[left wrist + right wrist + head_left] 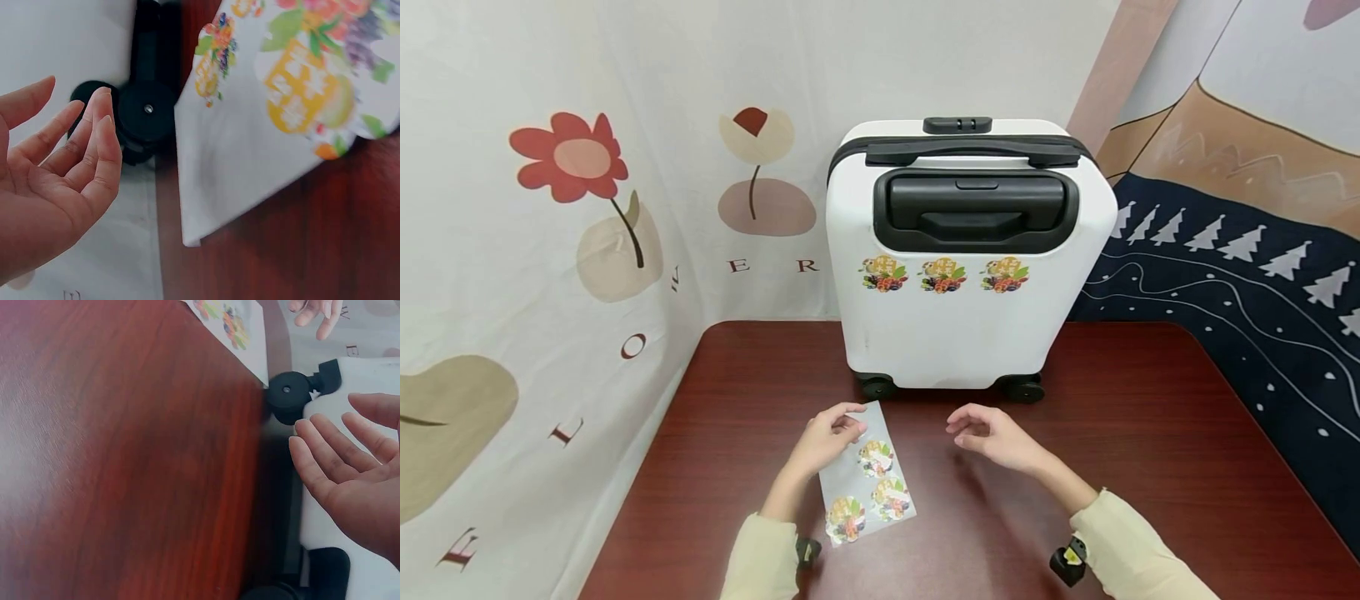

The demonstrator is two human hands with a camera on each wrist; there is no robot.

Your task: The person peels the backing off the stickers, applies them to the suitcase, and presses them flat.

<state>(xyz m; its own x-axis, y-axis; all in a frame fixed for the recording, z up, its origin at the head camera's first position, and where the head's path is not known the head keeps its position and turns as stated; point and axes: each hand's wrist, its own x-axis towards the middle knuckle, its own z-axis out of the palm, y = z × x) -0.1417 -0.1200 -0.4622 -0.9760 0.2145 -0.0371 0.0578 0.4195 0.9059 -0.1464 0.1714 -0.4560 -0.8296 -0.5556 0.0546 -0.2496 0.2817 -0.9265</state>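
Observation:
A sticker sheet [850,479] lies on the table under my left hand [829,439], with several fruit-patterned stickers [889,498] on its lower part. In the left wrist view, the left hand [65,178] has loosely bent fingers and nothing in its grasp. My right hand [996,437] hovers over the table to the right of the sheet; the right wrist view shows its relaxed fingers [325,450] holding nothing. Behind both hands a white suitcase [947,333] stands upright, bearing a row of 3 matching stickers [943,275] below its black handle recess [976,237].
The suitcase's black wheels [877,387] rest on the reddish-brown table [760,375]. A white cloth with printed flowers [580,158] hangs behind and to the left. Along the right side is a dark blue cloth with white trees [1240,242].

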